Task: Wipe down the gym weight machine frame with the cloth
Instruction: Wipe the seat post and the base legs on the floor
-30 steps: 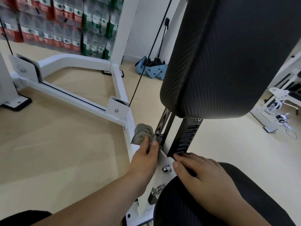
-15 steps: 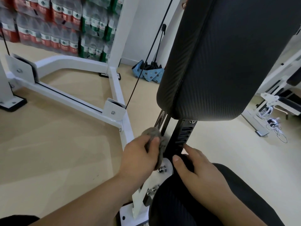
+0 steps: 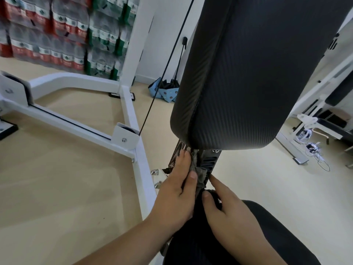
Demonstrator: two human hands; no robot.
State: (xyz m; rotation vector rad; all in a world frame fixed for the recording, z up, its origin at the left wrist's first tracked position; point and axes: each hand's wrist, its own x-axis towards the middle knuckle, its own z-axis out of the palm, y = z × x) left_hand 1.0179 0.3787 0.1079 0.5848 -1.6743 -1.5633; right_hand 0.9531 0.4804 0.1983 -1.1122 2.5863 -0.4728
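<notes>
Since 0.5 s ago: left hand (image 3: 176, 192) and cloth (image 3: 200, 174) have gone up the black slotted post (image 3: 211, 162), from the bolted white bracket at its foot to just under the back pad (image 3: 248, 83).

Left hand: on the left side of the post, fingers stretched upward along it, fingertips nearly at the pad's lower edge. Thumb pins the grey cloth against the post.

Cloth: bunched into a narrow strip lying on the post's left face, between left-hand fingers and the slots; its lower end hangs just above the right thumb.

Right hand (image 3: 231, 219): at the post's foot, lying on the black seat pad (image 3: 277, 236), fingers loosely spread, holding nothing. Index fingertip touches the post's lower end, just beside the cloth.

Coil spring (image 3: 176, 153): just left of the post, partly behind the left fingers.

White frame tube (image 3: 141, 169): left of the post, running along the floor; two bolts (image 3: 154, 172) between them.
</notes>
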